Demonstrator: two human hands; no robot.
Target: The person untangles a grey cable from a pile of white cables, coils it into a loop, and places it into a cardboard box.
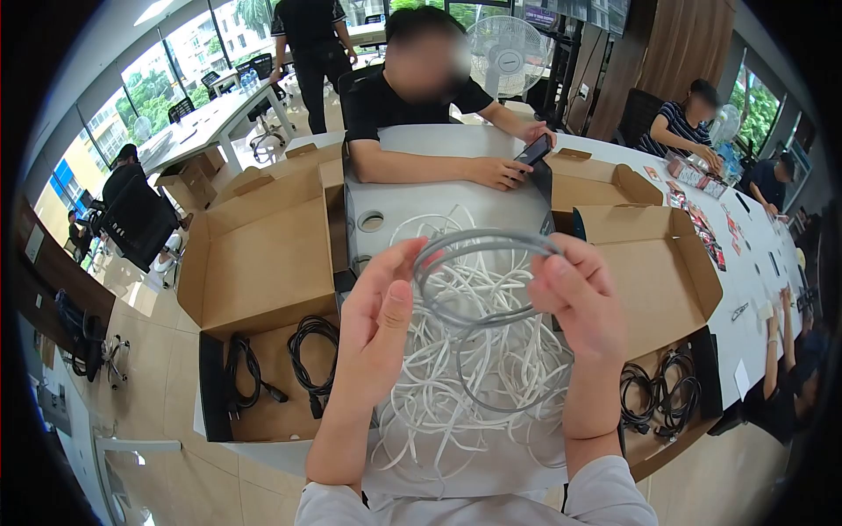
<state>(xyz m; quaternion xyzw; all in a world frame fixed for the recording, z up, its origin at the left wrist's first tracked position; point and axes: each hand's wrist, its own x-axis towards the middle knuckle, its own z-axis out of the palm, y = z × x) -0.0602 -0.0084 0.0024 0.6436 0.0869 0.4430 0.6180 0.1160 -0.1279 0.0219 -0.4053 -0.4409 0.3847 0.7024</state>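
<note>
Above the table, a loosely coiled grey cable (481, 322) spans the space between my two hands. My right hand (579, 294) grips its right side between thumb and bent fingers. At the coil's left side, the fingertips of my left hand (373, 324) touch the loops, with the thumb raised apart from them. One larger loop of the grey cable hangs below my right hand. Beneath lies a tangled heap of white cables (438, 394), partly covered by the coil and my hands.
An open cardboard box (263, 263) with black power cables (313, 351) stands at left. Another open box (653, 263) holding black cables (675, 394) is at right. Across the table (421, 153) a person holds a phone (533, 151). Others sit along the right side.
</note>
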